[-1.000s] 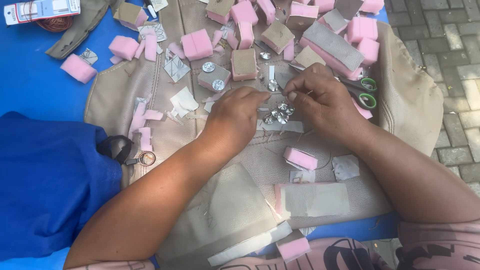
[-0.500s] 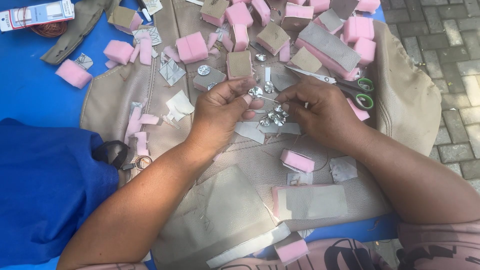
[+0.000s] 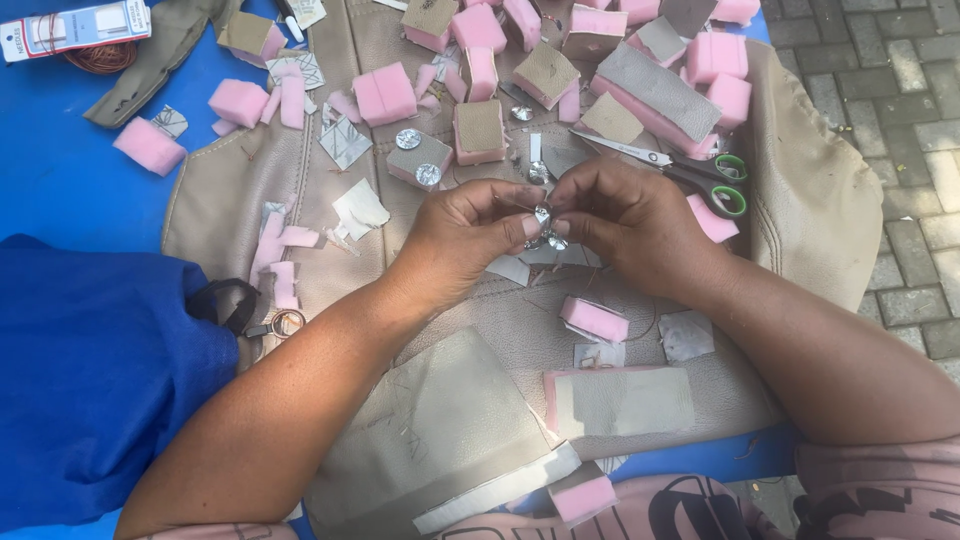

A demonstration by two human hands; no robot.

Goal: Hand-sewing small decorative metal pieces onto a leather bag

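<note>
My left hand and my right hand meet over a beige leather sheet. Between their fingertips they pinch a small shiny metal piece, and more small silver pieces sit just under it. A thin thread appears to run by the fingers; I cannot tell where it ends. Two round silver buttons lie on the leather a little beyond my left hand. Green-handled scissors rest just past my right hand.
Several pink foam blocks, some faced with beige leather, are scattered over the sheet and the blue surface. A blue cloth lies at left with a black strap and ring. Flat leather-covered foam pieces lie near me. Paving stones show at right.
Both hands have drawn closer together and lifted slightly off the leather, fingertips now pinching the small metal piece between them. The view has shifted a little.
</note>
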